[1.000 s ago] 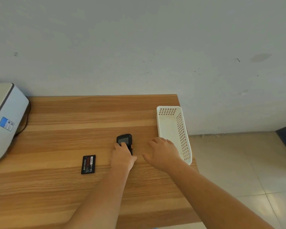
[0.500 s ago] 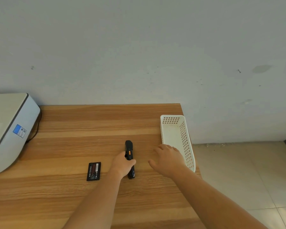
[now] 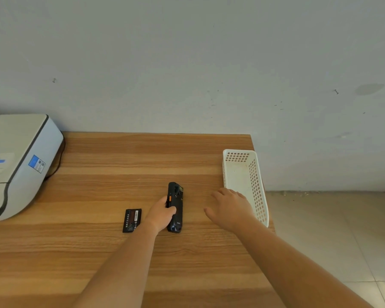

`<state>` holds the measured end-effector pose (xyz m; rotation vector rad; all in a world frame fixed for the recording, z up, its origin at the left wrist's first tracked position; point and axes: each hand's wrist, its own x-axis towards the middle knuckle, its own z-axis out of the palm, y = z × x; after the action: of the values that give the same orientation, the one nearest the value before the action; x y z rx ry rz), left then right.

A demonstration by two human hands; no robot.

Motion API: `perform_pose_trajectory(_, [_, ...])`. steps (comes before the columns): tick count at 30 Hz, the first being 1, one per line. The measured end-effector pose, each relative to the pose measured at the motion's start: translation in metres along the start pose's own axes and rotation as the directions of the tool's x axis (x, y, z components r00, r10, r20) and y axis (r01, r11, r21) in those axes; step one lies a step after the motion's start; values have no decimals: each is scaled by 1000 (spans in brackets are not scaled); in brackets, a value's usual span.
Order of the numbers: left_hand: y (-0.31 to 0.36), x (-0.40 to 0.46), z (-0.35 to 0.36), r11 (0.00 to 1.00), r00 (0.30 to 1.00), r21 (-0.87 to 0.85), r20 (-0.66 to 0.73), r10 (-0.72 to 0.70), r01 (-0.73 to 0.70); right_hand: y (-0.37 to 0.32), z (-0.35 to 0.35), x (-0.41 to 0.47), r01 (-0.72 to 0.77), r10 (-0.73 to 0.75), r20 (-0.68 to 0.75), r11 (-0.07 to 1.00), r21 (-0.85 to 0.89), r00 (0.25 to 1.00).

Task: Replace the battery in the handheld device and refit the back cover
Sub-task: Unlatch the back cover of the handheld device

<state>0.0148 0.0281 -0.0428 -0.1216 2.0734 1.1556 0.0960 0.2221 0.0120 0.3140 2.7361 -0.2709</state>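
A black handheld device (image 3: 176,207) with an orange side button stands tipped on its long edge on the wooden table (image 3: 120,165). My left hand (image 3: 161,213) grips its left side, thumb over the top edge. A flat black battery (image 3: 132,220) with a label lies on the table just left of that hand, apart from it. My right hand (image 3: 230,208) rests palm down on the table to the right of the device, fingers spread, holding nothing. The device's back cover cannot be made out separately.
A white perforated plastic basket (image 3: 257,187) stands along the table's right edge, just behind my right hand. A grey-white printer (image 3: 20,161) with a cable fills the left side. A grey wall runs behind the table; tiled floor lies to the right.
My left hand has tipped the device from lying flat up onto its long edge and turned it a little further over. The right hand stays spread on the table.
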Motion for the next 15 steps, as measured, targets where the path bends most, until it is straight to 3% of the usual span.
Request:
perform_pose_trajectory(4, [-3, 3, -4, 998, 999, -48, -14, 30, -30, -2, 1, 2, 1, -1, -1, 1000, -1, 1000])
perform_pose_trajectory(15, [-15, 11, 9, 999, 992, 48, -123, 1, 5, -2, 3, 5, -4, 4, -13, 1000, -1, 1000])
